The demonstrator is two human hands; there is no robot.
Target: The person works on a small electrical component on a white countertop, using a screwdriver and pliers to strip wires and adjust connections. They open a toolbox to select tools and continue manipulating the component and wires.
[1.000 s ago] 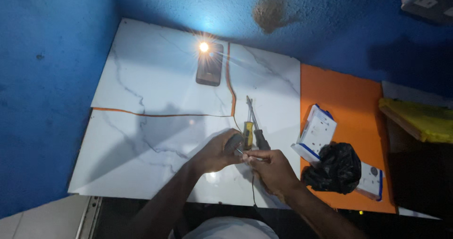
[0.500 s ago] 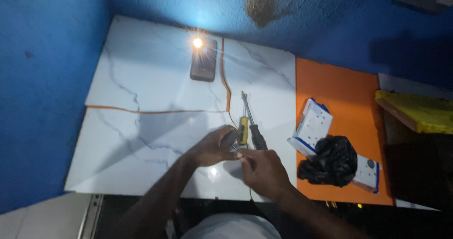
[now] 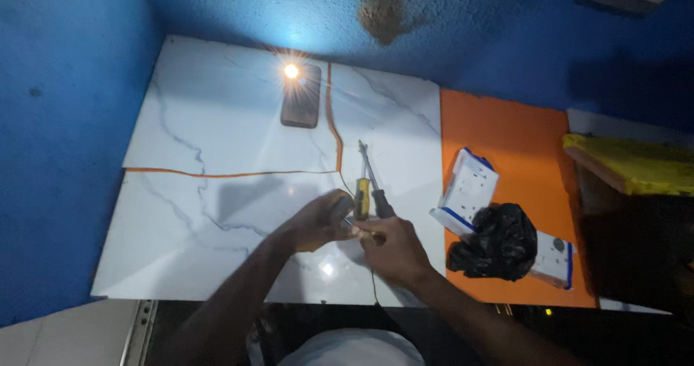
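Observation:
My left hand (image 3: 314, 221) is curled around a small grey object (image 3: 340, 207) near the front middle of the white marble-patterned tabletop (image 3: 210, 134). My right hand (image 3: 390, 249) meets it from the right, pinching a thin tool or wire end against that object; what it is exactly is too small to tell. A thin dark wire (image 3: 374, 290) runs from the hands toward the table's front edge. Just beyond the hands lie a yellow-handled screwdriver (image 3: 362, 189) and a dark-handled one (image 3: 379, 196).
A phone (image 3: 300, 95) lies at the back with its light on. On the orange section (image 3: 506, 142) at the right sit a white box with blue trim (image 3: 468, 191), a black plastic bag (image 3: 499, 243) and another white box (image 3: 555, 259). Blue walls close in left and behind.
The view has shifted slightly. Both hands stay together at the small object with only small movements; the screwdrivers, phone and boxes have not moved.

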